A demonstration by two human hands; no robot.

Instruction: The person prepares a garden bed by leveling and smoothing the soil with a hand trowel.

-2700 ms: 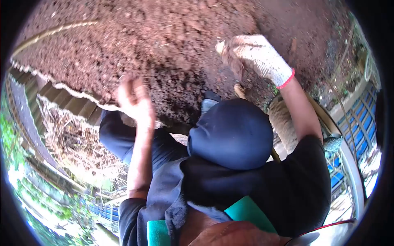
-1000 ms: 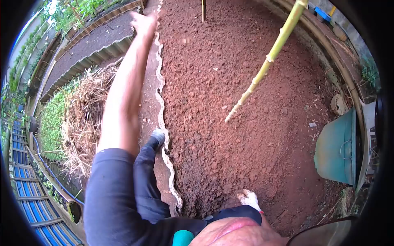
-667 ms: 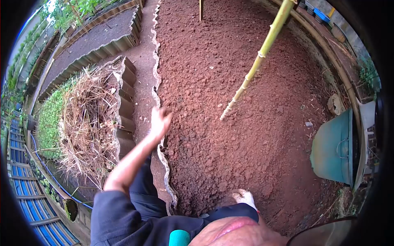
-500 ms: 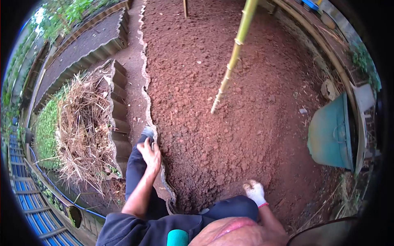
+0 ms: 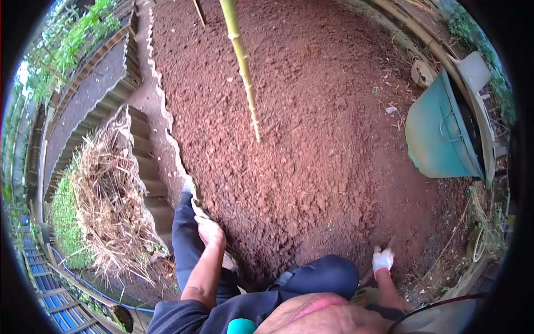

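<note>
My bare left hand (image 5: 211, 231) rests against the wavy rim of the corrugated border (image 5: 173, 146), beside my left leg. Its visible fingers look stretched out; the others are hidden. My right hand (image 5: 383, 260), in a white glove with a red band at the wrist, is low on the reddish-brown soil (image 5: 300, 183) to the right of my bent knee. Its soil-stained fingertips point forward, slightly apart, touching the ground, with nothing visible in them. A green-yellow stalk (image 5: 245, 72) stands in the loosened, clumpy soil ahead.
A green tub (image 5: 436, 133) lies tilted at the right, near a wooden rail (image 5: 420, 33). Left of the border are a narrow path, a corrugated-walled bed heaped with dry straw (image 5: 108, 203), and blue slatted panels (image 5: 47, 281). A thin stake (image 5: 199, 12) stands at the back.
The view has swung to the right. My right hand has moved right across the soil, farther from my knee. My left hand has shifted lower along the border, and its fingers are less spread.
</note>
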